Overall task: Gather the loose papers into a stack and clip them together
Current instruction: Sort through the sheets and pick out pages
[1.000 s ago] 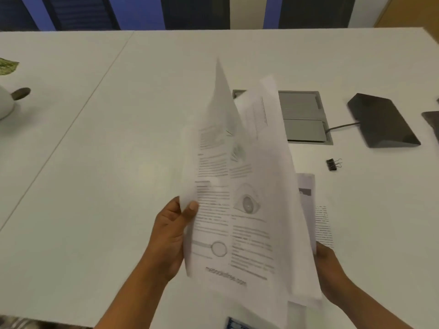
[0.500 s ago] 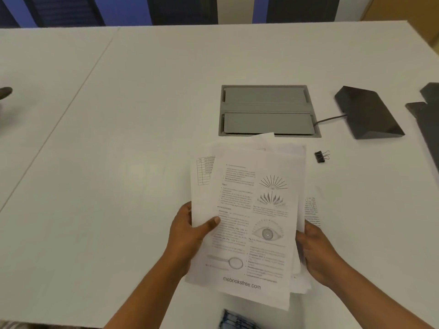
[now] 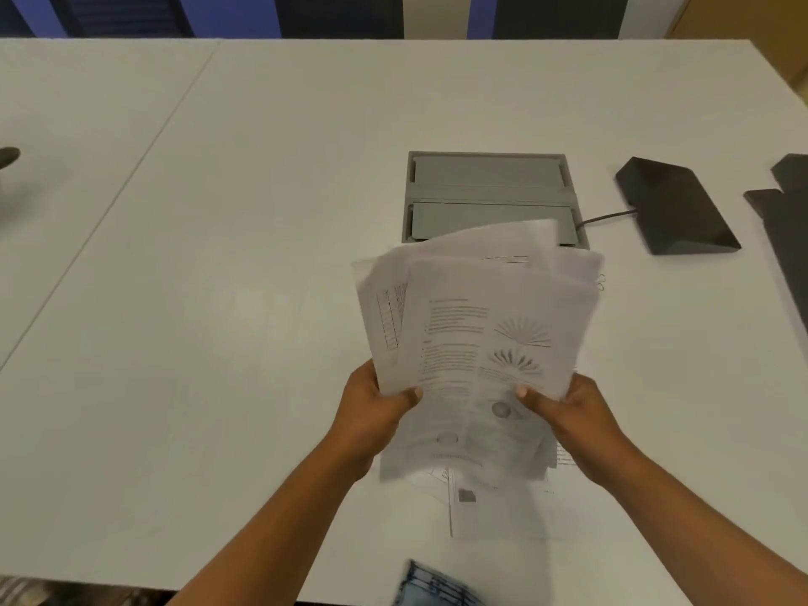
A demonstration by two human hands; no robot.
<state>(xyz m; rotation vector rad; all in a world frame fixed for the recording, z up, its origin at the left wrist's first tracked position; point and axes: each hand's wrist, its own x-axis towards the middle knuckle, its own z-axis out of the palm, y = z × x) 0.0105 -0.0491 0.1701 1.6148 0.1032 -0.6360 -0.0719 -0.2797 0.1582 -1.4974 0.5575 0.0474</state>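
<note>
Holding the papers up off the table, I have my left hand on their left edge and my right hand on their right edge. Each thumb presses flat on the top sheet near its lower half; the other fingers are hidden behind the pile, so both hands pinch it from the sides. The sheets are fanned and uneven, blurred at the bottom. One more sheet lies flat on the table beneath them. The clip just peeks out past the pile's upper right edge, near the grey hatch
</note>
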